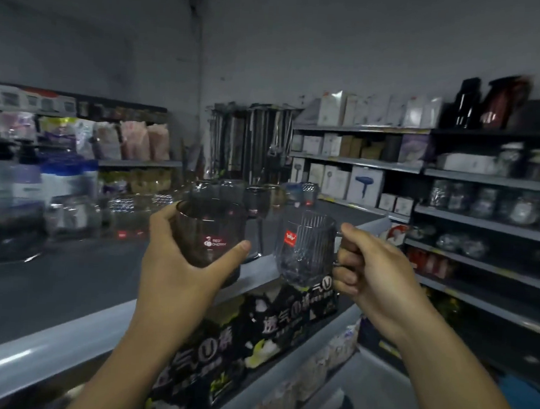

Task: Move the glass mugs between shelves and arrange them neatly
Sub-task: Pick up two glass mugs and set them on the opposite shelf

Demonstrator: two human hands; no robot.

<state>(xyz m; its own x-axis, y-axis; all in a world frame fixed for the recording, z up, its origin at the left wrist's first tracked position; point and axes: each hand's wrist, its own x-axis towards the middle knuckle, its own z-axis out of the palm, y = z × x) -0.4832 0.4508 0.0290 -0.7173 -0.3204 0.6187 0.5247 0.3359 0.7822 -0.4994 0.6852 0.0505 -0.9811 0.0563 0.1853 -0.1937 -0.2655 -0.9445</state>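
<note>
Smoky grey mug [209,232], white-and-red logo [215,242]; clear ribbed mug [306,258], red label [290,238]; black packets [253,327], white lettering

Dim, grey-blue light fills a shop aisle, the upper wall murky and flat. At centre, the smoky dark glass mug [209,232] and the clear ribbed glass mug [304,248] are the sharpest things in view, their red labels legible; the left hand [175,261] and right hand [369,268] are softly, evenly lit. A pale streak of glare runs along the grey metal shelf edge [12,358] at lower left. Goods on the grey right-hand shelving [472,221] and the white pump bottles [24,180] at left smear with blur, and shelf lines bow toward the frame edges.
</note>
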